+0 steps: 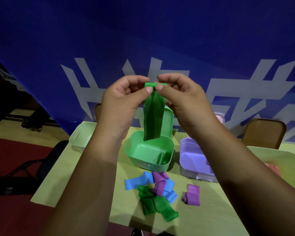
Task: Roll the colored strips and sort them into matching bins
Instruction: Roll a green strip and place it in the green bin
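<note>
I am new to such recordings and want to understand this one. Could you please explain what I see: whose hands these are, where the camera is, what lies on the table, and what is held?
There is no machine here: a person works with bare hands. The one picture comes from a camera worn on the person's head, looking forward and down, so both arms enter from below. The left hand and the right hand pinch the top end of a green strip, which is rolled over there; the rest hangs above a green bin. Beside it stands a purple bin, with a pale left bin and a pale right bin further out. On the table, nearer the person, lies a pile of loose strips, blue, purple and green; a single purple strip lies apart.
</note>
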